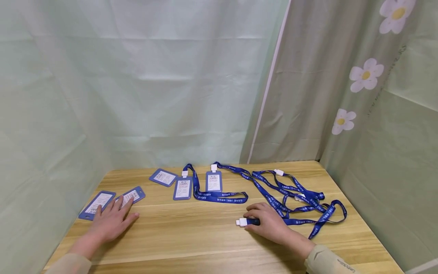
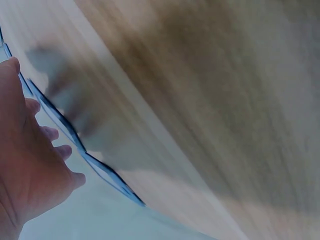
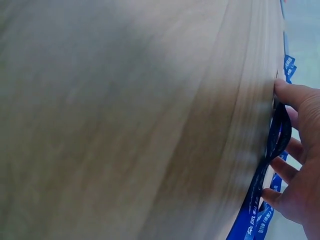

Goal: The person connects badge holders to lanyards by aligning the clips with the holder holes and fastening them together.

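In the head view my left hand (image 1: 111, 220) lies with fingers spread over two blue-framed ID badges, one on the left (image 1: 99, 203) and one partly under the fingers (image 1: 133, 196). The left wrist view shows these fingers (image 2: 65, 151) just above or touching the badge edges; contact is unclear. At the right, my right hand (image 1: 268, 222) holds a blue lanyard (image 1: 297, 221) between thumb and fingers, close behind its white clip (image 1: 243, 222). The strap (image 3: 280, 132) runs under the palm in the right wrist view.
Farther back lie a loose badge (image 1: 163, 177) and two badges clipped to lanyards, one on the left (image 1: 182, 188) and one on the right (image 1: 213, 182). More tangled lanyards (image 1: 315, 196) cover the table's right side. Curtains (image 1: 191, 95) hang behind the wooden table (image 1: 184, 236).
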`<state>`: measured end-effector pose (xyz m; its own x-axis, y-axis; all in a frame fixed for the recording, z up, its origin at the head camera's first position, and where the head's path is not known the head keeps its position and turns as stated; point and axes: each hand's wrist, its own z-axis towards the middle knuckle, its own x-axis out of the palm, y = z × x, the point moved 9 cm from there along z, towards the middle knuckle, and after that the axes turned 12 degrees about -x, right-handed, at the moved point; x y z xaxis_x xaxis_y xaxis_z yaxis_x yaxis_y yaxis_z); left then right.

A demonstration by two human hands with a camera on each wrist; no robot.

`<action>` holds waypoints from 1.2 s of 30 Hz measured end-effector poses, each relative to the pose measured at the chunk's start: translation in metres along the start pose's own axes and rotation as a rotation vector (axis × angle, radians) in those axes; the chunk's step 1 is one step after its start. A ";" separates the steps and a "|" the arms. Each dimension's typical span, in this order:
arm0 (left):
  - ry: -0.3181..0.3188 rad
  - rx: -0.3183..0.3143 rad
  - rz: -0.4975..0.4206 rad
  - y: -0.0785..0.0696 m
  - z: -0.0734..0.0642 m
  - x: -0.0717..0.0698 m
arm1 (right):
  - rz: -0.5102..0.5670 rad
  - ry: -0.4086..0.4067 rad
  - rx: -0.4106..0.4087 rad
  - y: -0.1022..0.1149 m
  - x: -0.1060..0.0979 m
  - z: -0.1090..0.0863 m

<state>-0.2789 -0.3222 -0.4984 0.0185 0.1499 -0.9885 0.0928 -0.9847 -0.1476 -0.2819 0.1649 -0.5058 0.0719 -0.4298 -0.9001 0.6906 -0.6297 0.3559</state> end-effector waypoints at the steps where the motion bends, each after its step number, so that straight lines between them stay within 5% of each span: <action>1: 0.000 -0.001 0.001 0.001 0.000 0.000 | 0.002 0.001 0.002 0.000 0.000 0.000; 13: 0.015 0.009 0.005 -0.001 -0.002 0.010 | 0.002 0.000 0.001 0.000 0.000 0.000; 25: 0.001 0.105 0.026 -0.037 -0.025 0.013 | 0.010 0.008 0.005 -0.001 0.000 0.000; 36: 0.067 0.152 0.019 -0.067 -0.047 0.016 | 0.021 0.005 0.013 0.000 0.000 -0.001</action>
<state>-0.2377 -0.2499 -0.5026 0.0860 0.1321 -0.9875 -0.0600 -0.9887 -0.1375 -0.2815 0.1654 -0.5060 0.0900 -0.4397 -0.8936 0.6795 -0.6289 0.3779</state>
